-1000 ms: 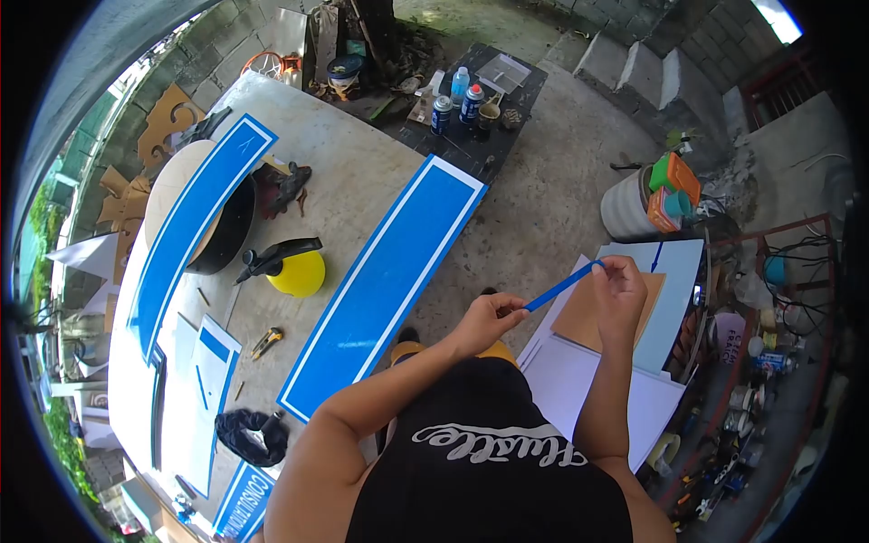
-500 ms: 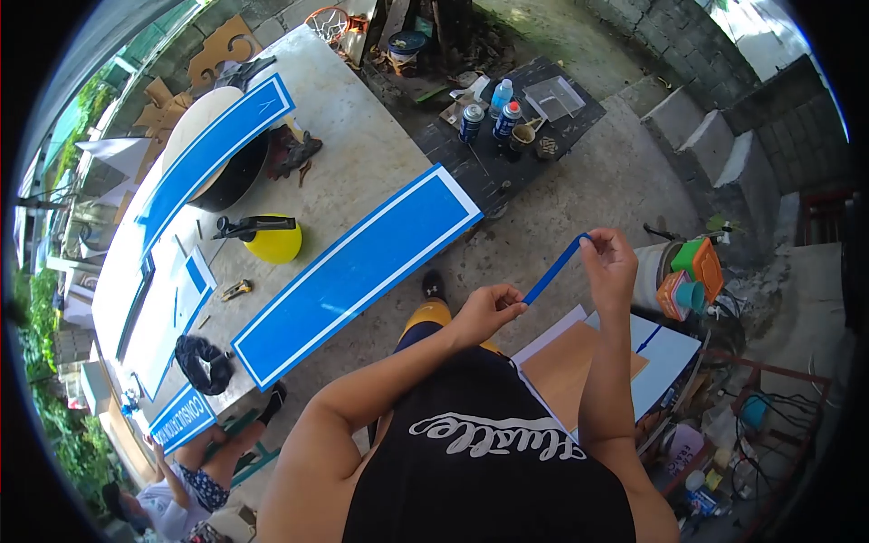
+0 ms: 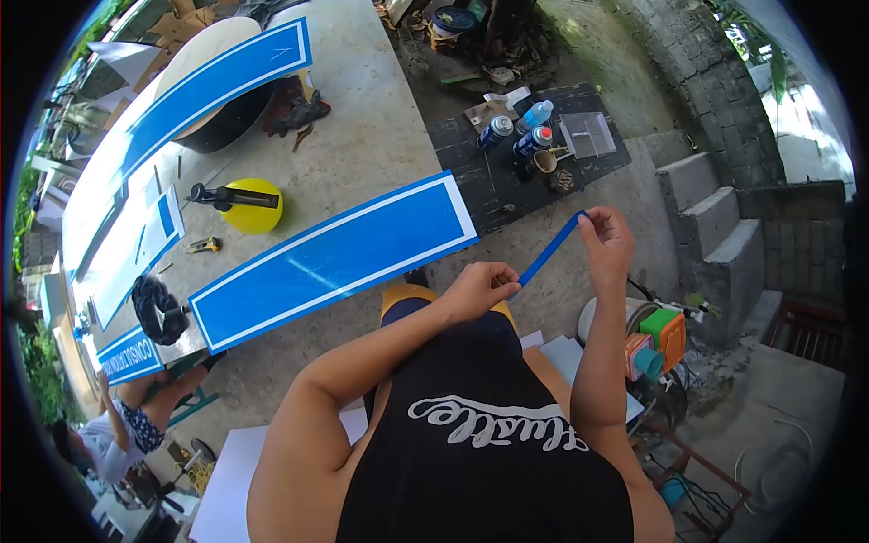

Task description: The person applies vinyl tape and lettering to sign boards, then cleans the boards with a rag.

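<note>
Between my two hands runs a narrow blue strip (image 3: 549, 252) that looks like tape, stretched on a slant. My left hand (image 3: 478, 291) pinches its lower end, and my right hand (image 3: 606, 237) grips the upper end between thumb and fingers. Just beyond my left hand, a long blue sign panel with a white border (image 3: 335, 258) lies along the table edge, apart from the strip. Farther back, a second blue bordered panel (image 3: 208, 100) rests over a round black item.
On the table are a yellow spray bottle (image 3: 253, 206), a utility knife (image 3: 205, 245) and a black bundle (image 3: 159, 310). Spray cans (image 3: 532, 141) stand on a dark board (image 3: 471, 185). At lower left, another person (image 3: 113, 434) sits by a "CONSULTATION" sign (image 3: 128, 355). Concrete steps (image 3: 711, 217) rise at right.
My view has turned, so the table and panels sit farther left and are tilted differently. Both hands still hold the blue strip, at nearly the same spacing.
</note>
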`<state>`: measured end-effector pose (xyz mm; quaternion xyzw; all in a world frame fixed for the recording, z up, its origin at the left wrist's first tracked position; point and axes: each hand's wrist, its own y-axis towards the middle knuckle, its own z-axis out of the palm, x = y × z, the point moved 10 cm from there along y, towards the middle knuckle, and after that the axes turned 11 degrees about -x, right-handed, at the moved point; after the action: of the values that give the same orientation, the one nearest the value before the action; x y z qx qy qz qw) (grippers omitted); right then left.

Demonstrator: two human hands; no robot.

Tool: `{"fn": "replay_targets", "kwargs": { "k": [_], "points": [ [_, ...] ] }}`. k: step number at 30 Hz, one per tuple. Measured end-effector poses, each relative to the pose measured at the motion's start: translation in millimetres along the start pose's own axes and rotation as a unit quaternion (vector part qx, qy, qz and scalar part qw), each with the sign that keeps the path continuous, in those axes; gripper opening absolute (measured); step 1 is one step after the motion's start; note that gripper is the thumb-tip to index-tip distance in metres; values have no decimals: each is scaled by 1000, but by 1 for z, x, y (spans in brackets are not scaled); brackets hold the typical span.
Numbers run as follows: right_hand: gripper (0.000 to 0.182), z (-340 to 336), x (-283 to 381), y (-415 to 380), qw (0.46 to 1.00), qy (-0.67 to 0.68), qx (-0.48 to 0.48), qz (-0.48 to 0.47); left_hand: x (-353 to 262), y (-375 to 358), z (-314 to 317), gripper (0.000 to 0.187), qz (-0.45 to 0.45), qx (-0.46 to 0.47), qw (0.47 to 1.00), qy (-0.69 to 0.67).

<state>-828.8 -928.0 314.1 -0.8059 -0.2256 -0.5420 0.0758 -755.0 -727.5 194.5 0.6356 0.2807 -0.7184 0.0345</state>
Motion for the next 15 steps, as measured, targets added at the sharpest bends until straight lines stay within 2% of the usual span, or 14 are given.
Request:
{"fn": "replay_targets", "kwargs": {
  "k": [4,8,10,13,15],
  "points": [
    [9,50,-25,34,997,32,76,8,11,13,-19,22,-28,-63,998,3],
    [11,119,-52,59,980,0,196,12,46,28,-32,24,-61,-136,989,-17],
    [12,155,-67,71,966,-17,259,11,59,32,-39,26,-86,-191,977,-41],
    [11,205,-89,84,940,29,340,27,77,41,-44,23,-116,-272,953,-66],
    [11,237,-100,90,919,42,393,4,99,46,-42,22,-157,-332,923,-115]
  ]
}}
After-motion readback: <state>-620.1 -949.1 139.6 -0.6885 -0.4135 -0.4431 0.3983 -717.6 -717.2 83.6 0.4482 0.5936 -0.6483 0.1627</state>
